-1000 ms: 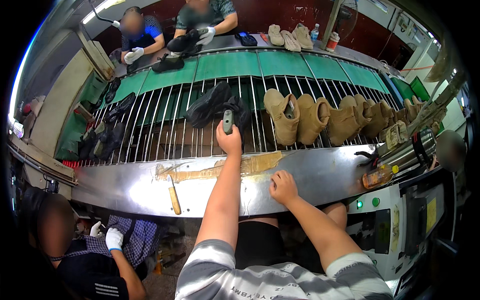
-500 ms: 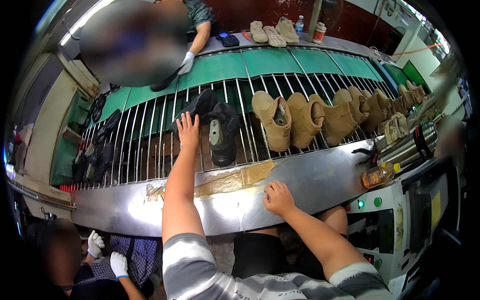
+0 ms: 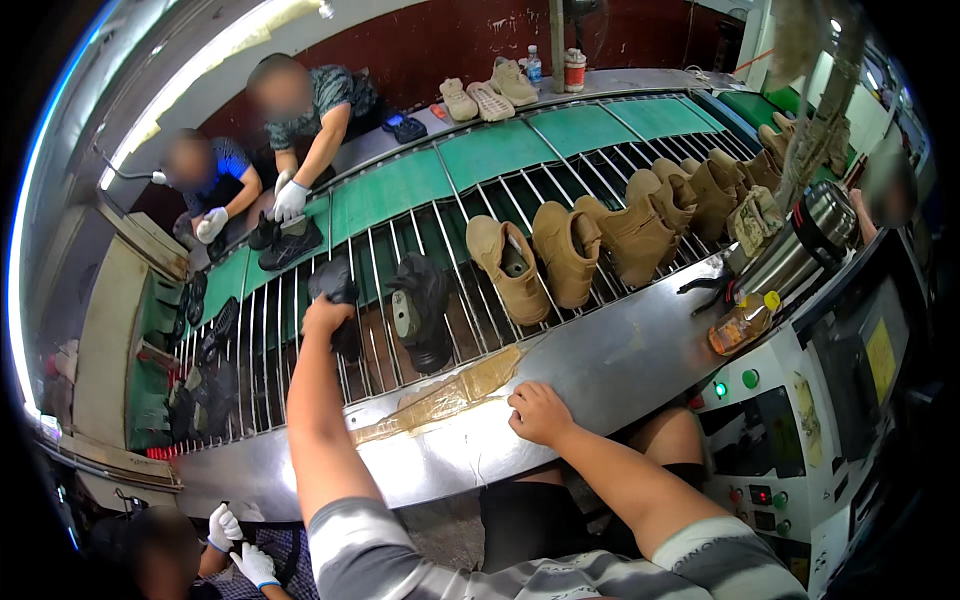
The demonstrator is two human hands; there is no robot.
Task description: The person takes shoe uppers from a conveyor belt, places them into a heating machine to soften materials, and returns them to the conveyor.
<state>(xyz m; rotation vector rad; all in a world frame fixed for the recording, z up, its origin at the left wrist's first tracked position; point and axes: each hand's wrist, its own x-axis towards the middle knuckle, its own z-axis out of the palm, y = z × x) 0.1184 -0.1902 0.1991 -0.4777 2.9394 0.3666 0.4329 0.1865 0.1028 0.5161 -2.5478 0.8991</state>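
I have the left hand (image 3: 328,318) stretched out over the wire-rod conveyor (image 3: 420,225); its fingers are curled around a black shoe (image 3: 336,290) standing on the rods, gripping it from the near side, so the hand is closed on that shoe; the shoe sits at the left part of the rods, just ahead of the steel ledge (image 3: 600,370). Just to its right, apart from it, stands a second black shoe (image 3: 422,310) with a grey last showing in its opening; further right comes a row of tan boots (image 3: 570,252) lined up side by side across the rods, toes toward me.

My right hand (image 3: 540,412) lies flat on the steel ledge, palm down, fingers loosely spread and holding nothing; it rests just beside a strip of brown tape (image 3: 450,395) stuck along the ledge.

At the right end of the ledge I see a steel flask (image 3: 800,238) lying tilted, a small bottle of amber liquid (image 3: 742,322) with a yellow cap near it, and dark pliers (image 3: 712,288) between them and the boots; below is a control panel (image 3: 780,430) with green buttons.

Across the belt two other people in white gloves (image 3: 291,200) handle dark shoes; another gloved pair of hands (image 3: 240,548) shows at lower left.
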